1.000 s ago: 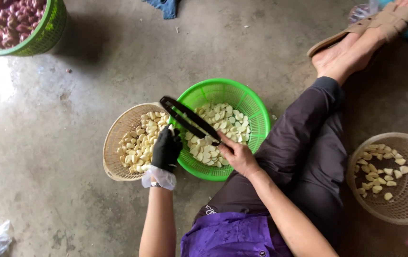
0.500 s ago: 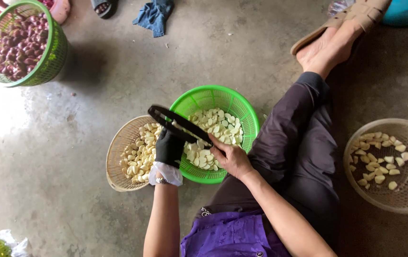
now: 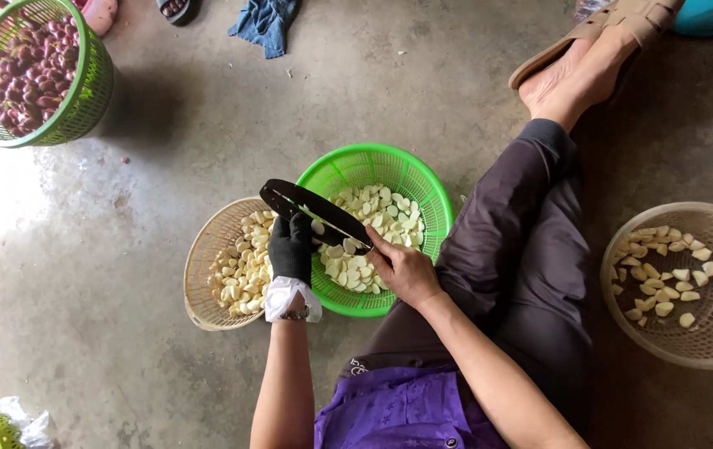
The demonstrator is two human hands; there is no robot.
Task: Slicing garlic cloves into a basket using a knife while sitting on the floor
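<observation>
A long dark blade [image 3: 315, 213] is gripped at its handle by the bare right hand [image 3: 402, 270] above the green basket [image 3: 435, 195] of pale pieces, while the gloved left hand [image 3: 291, 248] is closed just beneath it on something unseen, so cutting is judged underway and a careful, steady stroke is called for.

The floor [image 3: 207, 108] was bare grey concrete, stained and scuffed, with small scraps scattered across it. Strong daylight washed out a patch at the left edge of the frame, while the right side lay in duller shade.
</observation>
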